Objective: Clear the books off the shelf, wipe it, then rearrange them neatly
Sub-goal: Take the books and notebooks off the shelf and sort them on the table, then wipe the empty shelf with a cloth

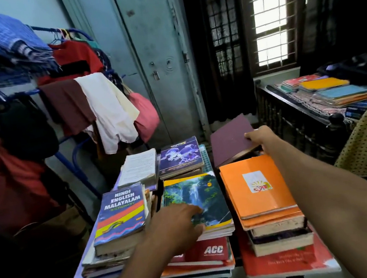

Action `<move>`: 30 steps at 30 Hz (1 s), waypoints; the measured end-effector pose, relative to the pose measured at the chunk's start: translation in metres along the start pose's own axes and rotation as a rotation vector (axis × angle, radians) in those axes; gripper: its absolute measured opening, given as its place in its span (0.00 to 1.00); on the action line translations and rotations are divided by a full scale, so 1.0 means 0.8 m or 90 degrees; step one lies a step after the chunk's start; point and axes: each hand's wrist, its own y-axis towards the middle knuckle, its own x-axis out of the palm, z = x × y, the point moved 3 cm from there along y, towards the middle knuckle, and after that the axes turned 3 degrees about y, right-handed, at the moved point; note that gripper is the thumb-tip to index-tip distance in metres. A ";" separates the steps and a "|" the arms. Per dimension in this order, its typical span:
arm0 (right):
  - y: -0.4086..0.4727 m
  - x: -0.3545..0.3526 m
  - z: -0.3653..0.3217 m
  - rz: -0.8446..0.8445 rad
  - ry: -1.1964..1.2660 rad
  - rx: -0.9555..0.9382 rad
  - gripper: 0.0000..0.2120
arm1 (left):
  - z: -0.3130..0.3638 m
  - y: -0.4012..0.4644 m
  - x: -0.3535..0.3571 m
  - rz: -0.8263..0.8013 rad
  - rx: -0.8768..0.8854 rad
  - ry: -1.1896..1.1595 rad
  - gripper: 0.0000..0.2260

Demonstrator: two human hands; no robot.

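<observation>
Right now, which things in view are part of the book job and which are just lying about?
Job:
- maroon book, gripped by right hand
- waterfall book, under left hand
- dictionary
- orange book stack

Lying about:
- clothes rack
- metal cupboard
- window
- side table

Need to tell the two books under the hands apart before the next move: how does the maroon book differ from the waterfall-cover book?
The maroon book has a plain cover; the waterfall book has a printed picture. The maroon book is tilted, its near edge raised by the right hand; the waterfall book lies flat on its stack. The right hand grips the maroon book's edge; the left hand rests on the waterfall book. Both are closed, cover up.
</observation>
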 end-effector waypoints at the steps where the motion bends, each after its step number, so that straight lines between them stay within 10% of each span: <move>1: 0.016 0.002 0.009 0.009 -0.072 -0.005 0.10 | -0.001 0.001 -0.001 0.004 0.002 -0.002 0.22; 5: 0.006 -0.002 0.019 0.027 -0.252 0.006 0.06 | -0.003 0.001 -0.008 0.002 0.003 -0.014 0.21; 9: -0.054 0.005 -0.029 0.068 -0.379 -0.044 0.31 | -0.011 0.001 -0.014 0.004 -0.005 -0.127 0.20; 16: -0.277 0.140 -0.203 -0.298 -0.215 -0.501 0.21 | -0.118 -0.086 -0.113 0.297 -0.140 -0.289 0.13; 30: -0.949 0.363 -0.412 -0.907 0.202 -0.851 0.18 | -0.265 -0.749 -0.330 0.466 -0.844 0.188 0.16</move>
